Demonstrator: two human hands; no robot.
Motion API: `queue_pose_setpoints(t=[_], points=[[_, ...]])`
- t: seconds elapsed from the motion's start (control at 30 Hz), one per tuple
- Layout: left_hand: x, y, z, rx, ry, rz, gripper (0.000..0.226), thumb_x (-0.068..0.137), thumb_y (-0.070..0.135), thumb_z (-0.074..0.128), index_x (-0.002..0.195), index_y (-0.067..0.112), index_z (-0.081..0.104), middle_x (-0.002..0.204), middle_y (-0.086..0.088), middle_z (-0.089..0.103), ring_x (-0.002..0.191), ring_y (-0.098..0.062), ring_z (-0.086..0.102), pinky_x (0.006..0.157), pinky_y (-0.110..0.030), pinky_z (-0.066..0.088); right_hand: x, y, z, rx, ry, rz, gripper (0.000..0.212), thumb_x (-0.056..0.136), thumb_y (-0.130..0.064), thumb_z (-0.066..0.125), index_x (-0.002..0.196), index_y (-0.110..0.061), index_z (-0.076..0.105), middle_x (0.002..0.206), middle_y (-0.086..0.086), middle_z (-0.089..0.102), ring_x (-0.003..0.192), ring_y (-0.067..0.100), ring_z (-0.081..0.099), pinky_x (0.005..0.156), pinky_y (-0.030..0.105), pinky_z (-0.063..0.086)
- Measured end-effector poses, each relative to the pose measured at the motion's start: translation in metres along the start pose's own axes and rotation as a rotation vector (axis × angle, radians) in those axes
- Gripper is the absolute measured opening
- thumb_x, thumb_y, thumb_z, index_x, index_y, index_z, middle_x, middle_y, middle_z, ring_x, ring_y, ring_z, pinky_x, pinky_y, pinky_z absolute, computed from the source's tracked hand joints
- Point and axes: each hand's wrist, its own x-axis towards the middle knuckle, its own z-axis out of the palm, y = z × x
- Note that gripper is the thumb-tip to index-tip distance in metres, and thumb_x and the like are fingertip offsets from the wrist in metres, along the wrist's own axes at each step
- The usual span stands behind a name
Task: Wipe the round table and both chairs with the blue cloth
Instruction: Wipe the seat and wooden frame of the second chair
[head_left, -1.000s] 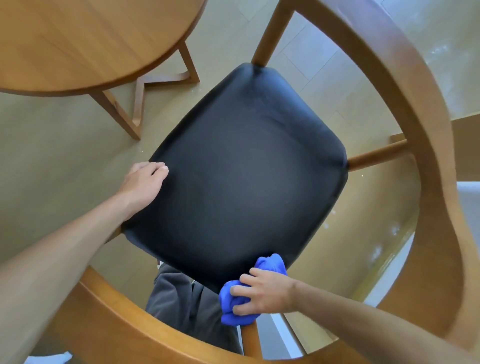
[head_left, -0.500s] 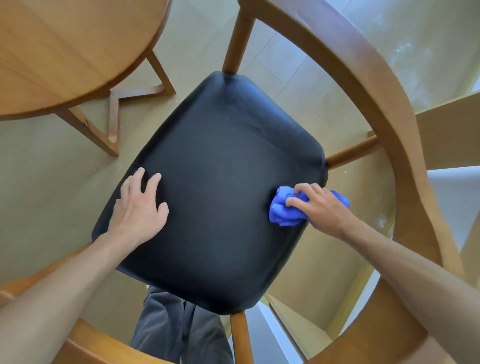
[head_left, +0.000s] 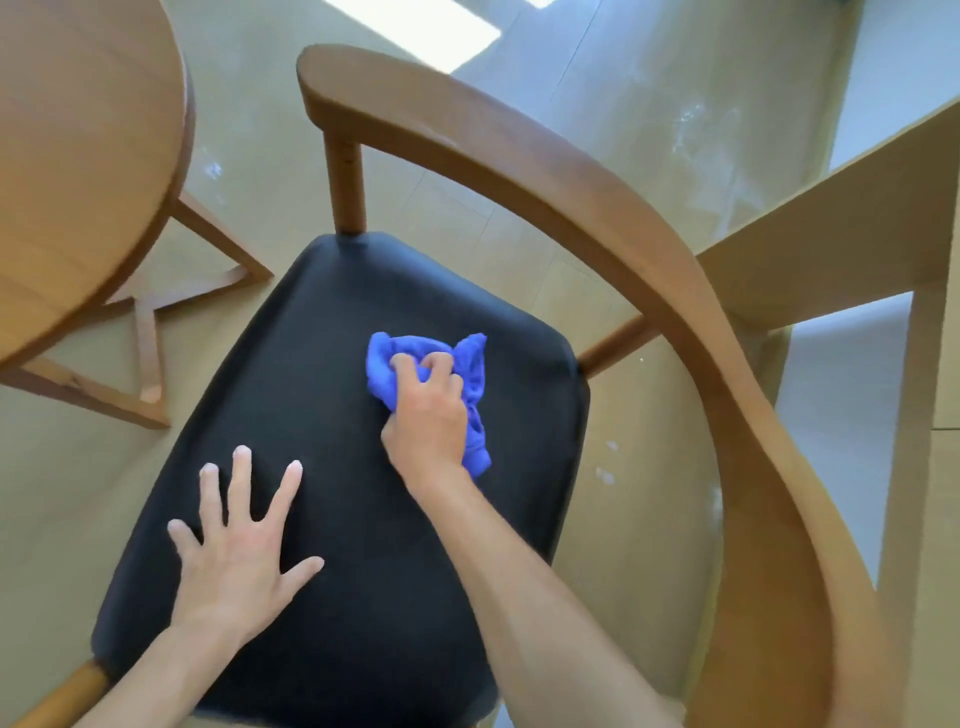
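grip: right hand (head_left: 428, 415) was fisted round the crumpled bright-blue cloth (head_left: 475, 374), fingers curled into the wad, knuckles up; cloth bulged out past the fingertips toward the far side and trailed down the hand's right edge

cloth contact: wad sat pressed on the black padded leather-look seat (head_left: 332, 467), in its far-right part, near the far corner but apart from the edge

cloth axis: long run of the bunch went roughly near-to-far, leaning along the seat's right edge

unwiped direction, judged: the bigger bare stretch of seat lay to the left of and nearer than the grip, so the coming stroke likely needed a pull back toward the body or a sweep left

left hand: left hand (head_left: 236, 566) lay flat on the seat's near-left part, fingers straight and spread, holding nothing; it read as bracing the chair

nearer hand: right hand was the one on the cloth; left was well apart from it, across the seat, sitting in the path of a leftward sweep

frame: curved light-wood armrest-and-back rail (head_left: 597, 208) arced round the far and right sides, above the seat; whether the cloth had touched it I couldn't tell

table: round light-wood table (head_left: 78, 156) stood at far left, blurred, well apart from both hands

other chair: only one chair was surely in view
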Motion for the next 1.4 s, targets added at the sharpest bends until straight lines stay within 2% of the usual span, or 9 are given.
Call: queue_pose_setpoints(t=[0.1,0.37,0.57,0.67,0.77,0.9,1.0,1.1,1.4], points=[[0.005,0.002,0.001,0.002,-0.007,-0.047,0.111,0.049,0.059,0.084,0.144,0.025,0.040,0.156,-0.015,0.008,0.141,-0.043,0.010,0.082,-0.068,0.040,0.000,-0.012,0.007,-0.058,-0.106,-0.190,0.059,0.039,-0.011,0.078,0.094,-0.021,0.062,0.098,0.008,0.057,0.066,0.024,0.051,0.049,0.027,0.040],[0.001,0.013,-0.022,0.020,-0.145,-0.076,0.099,0.081,0.067,0.052,0.148,0.038,-0.015,0.150,-0.008,-0.035,0.141,-0.035,-0.023,0.110,-0.054,0.024,-0.040,0.029,0.014,0.009,-0.066,-0.407,0.065,0.059,-0.015,0.073,0.123,-0.020,0.059,0.133,0.011,0.053,0.096,0.033,0.055,0.079,0.038,0.049],[0.024,0.027,-0.067,-0.409,0.072,-0.175,0.042,0.094,0.042,0.047,0.133,0.024,0.046,0.144,-0.002,0.029,0.134,-0.021,0.023,0.105,-0.040,0.032,-0.044,0.040,-0.003,0.159,-0.120,-0.489,0.065,0.065,-0.018,0.073,0.127,-0.020,0.057,0.139,0.005,0.050,0.112,0.028,0.052,0.092,0.037,0.049],[0.066,0.043,-0.096,-0.645,0.110,-0.128,0.027,0.094,0.034,0.050,0.115,0.017,0.053,0.122,0.004,0.048,0.116,-0.018,0.042,0.090,-0.032,0.039,-0.045,0.050,-0.016,0.232,0.036,-0.366,0.045,0.080,-0.026,0.064,0.124,-0.018,0.061,0.138,0.005,0.051,0.121,0.024,0.050,0.100,0.037,0.042],[0.104,0.057,-0.118,-0.776,0.029,-0.088,0.035,0.087,0.032,0.060,0.117,0.017,0.049,0.119,0.007,0.050,0.108,-0.015,0.050,0.082,-0.027,0.040,-0.045,0.064,-0.027,0.209,0.129,0.033,0.039,0.079,-0.019,0.060,0.117,-0.016,0.064,0.127,0.001,0.055,0.110,0.023,0.054,0.086,0.037,0.045],[0.133,0.062,-0.128,-0.599,-0.203,0.052,0.054,0.075,0.036,0.070,0.122,0.022,0.048,0.111,0.007,0.053,0.108,-0.015,0.049,0.078,-0.025,0.042,-0.050,0.067,-0.030,0.243,-0.191,0.329,0.056,0.087,-0.030,0.056,0.141,-0.026,0.041,0.135,-0.009,0.043,0.121,0.015,0.042,0.096,0.033,0.030],[0.143,0.063,-0.135,-0.424,-0.301,0.182,0.027,0.071,0.038,0.070,0.088,0.020,0.060,0.082,0.007,0.055,0.085,-0.012,0.052,0.060,-0.023,0.039,-0.048,0.056,-0.032,0.372,-0.304,0.479,0.070,0.084,-0.035,0.060,0.147,-0.031,0.030,0.135,-0.011,0.042,0.125,0.013,0.038,0.105,0.034,0.027],[0.143,0.058,-0.139,-0.522,-0.430,0.223,0.030,0.068,0.028,0.070,0.061,0.010,0.047,0.058,0.002,0.041,0.057,-0.015,0.039,0.053,-0.026,0.032,-0.047,0.046,-0.037,0.419,-0.379,0.500,0.072,0.080,-0.033,0.062,0.145,-0.032,0.032,0.129,-0.010,0.046,0.123,0.014,0.039,0.107,0.035,0.030],[0.102,0.002,-0.172,-1.006,-0.503,0.201,0.049,0.071,0.032,0.073,0.113,0.030,0.047,0.087,0.000,0.072,0.079,-0.015,0.068,0.070,-0.029,0.052,-0.022,0.037,-0.078,0.463,-0.317,0.367,0.020,0.085,-0.013,0.049,0.089,-0.020,0.067,0.085,-0.011,0.063,0.092,0.013,0.048,0.075,0.025,0.039]])
